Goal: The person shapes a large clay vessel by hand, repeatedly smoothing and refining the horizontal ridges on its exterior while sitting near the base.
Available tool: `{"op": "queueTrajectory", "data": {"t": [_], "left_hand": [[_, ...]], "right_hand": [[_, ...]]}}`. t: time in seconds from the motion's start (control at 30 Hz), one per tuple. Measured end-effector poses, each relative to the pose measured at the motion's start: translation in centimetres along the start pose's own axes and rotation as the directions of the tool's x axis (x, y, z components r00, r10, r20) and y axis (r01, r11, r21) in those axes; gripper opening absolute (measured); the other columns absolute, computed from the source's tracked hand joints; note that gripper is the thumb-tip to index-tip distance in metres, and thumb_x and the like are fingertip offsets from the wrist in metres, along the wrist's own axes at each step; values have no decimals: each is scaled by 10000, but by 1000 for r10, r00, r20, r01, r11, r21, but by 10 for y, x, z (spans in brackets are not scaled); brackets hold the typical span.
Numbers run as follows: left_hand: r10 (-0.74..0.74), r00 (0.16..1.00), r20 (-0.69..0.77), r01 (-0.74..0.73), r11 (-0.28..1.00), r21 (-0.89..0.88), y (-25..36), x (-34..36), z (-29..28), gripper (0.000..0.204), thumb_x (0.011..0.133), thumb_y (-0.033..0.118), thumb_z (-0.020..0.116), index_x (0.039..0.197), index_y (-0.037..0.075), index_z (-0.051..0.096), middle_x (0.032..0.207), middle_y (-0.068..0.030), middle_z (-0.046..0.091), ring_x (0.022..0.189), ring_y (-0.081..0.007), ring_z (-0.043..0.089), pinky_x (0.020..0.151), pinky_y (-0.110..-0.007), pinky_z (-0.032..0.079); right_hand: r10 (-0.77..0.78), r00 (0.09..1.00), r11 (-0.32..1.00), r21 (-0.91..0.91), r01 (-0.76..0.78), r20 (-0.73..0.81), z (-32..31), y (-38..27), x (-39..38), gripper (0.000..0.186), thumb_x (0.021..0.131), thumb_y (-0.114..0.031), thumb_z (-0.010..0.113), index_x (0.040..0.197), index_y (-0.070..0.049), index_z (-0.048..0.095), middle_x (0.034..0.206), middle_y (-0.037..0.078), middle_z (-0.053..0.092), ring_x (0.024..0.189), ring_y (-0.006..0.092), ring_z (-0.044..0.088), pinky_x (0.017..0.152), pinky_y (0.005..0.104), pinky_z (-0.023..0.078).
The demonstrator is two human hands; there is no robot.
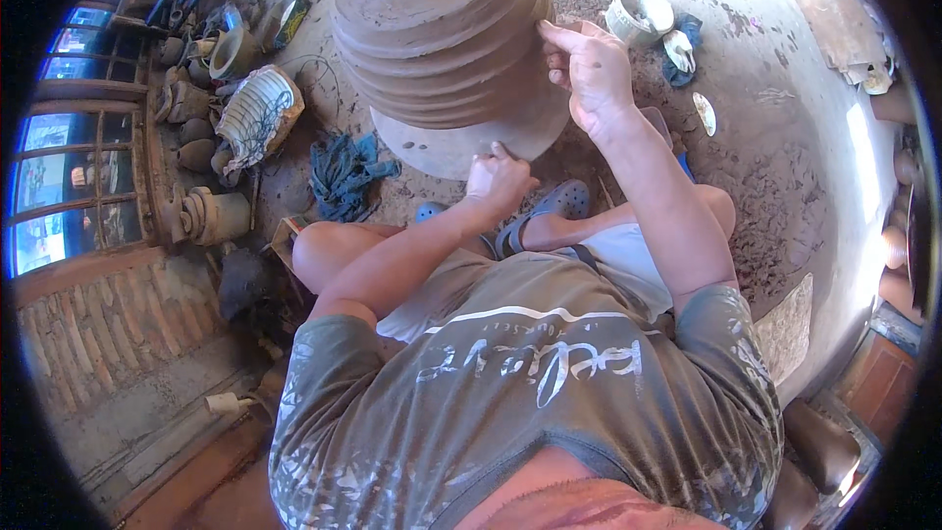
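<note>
A large brown clay pot with ridged bands round its side rests on a pale round turntable. At the turntable's near rim is my left hand, its fingers mostly curled in and one digit resting on the disc. I see nothing held in it. My right hand is raised at the pot's right side, thumb and forefinger pinched together against or very close to the wall. Whatever lies between those fingertips, if anything, is too small to make out.
Beyond my right hand stand a pale bucket and a dark blue cloth. A crumpled teal cloth lies left of the turntable. Several pots and a ribbed pale piece crowd the left wall below the windows. Loose clay covers the floor at right.
</note>
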State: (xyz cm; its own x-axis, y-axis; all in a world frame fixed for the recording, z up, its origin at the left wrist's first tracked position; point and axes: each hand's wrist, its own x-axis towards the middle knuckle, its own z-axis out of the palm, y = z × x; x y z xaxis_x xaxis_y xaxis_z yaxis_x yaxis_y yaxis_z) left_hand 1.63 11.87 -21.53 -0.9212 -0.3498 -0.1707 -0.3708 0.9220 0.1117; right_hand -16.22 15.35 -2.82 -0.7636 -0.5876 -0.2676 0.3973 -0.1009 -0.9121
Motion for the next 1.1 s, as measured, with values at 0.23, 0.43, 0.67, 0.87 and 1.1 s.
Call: {"op": "queueTrajectory", "data": {"t": [0.23, 0.43, 0.67, 0.87, 1.1], "left_hand": [[85, 989, 123, -68, 989, -135, 39, 24, -30, 433, 922, 492, 753, 985, 68, 811, 1214, -321, 688, 850, -429, 760, 853, -570, 543], [159, 971, -179, -218, 895, -388, 51, 63, 17, 353, 939, 427, 737, 1003, 87, 807, 1233, -225, 723, 877, -342, 779, 847, -510, 566], [188, 975, -120, -220, 896, -385, 37, 69, 21, 331, 931, 403, 746, 959, 81, 817, 1190, -223, 742, 882, -330, 785, 810, -500, 581], [224, 974, -25, -223, 947, -231, 32, 45, -2, 314, 924, 382, 753, 921, 76, 825, 1153, -221, 758, 886, -320, 790, 778, -490, 594], [104, 951, 291, -92, 994, -57, 11, -5, -82, 333, 913, 386, 764, 897, 60, 828, 1041, -232, 775, 893, -346, 784, 759, -493, 601]], "right_hand": [[16, 999, 1000, 11, -15, -48, 6, 1, -16, 175, 907, -139, 832, 870, -66, 677, 773, 13, 652, 649, 94, 574, 552, 246, 458], [-8, 1000, 1000, -25, 8, -10, 23, 14, -37, 192, 917, -148, 832, 847, -58, 678, 731, 12, 650, 587, 82, 555, 520, 251, 451], [-165, 929, 929, -265, 259, 330, 26, 50, -92, 130, 979, -126, 777, 972, -24, 695, 834, 26, 696, 687, 68, 638, 577, 234, 510], [-200, 927, 956, -145, 256, 318, -18, 44, -86, 59, 1016, -59, 712, 1030, -8, 688, 943, 44, 718, 824, 68, 676, 704, 240, 564], [-153, 955, 916, -328, 233, 253, -56, 34, -84, 162, 1046, -167, 725, 1059, -6, 726, 853, 11, 713, 709, 52, 644, 634, 223, 528]]}}
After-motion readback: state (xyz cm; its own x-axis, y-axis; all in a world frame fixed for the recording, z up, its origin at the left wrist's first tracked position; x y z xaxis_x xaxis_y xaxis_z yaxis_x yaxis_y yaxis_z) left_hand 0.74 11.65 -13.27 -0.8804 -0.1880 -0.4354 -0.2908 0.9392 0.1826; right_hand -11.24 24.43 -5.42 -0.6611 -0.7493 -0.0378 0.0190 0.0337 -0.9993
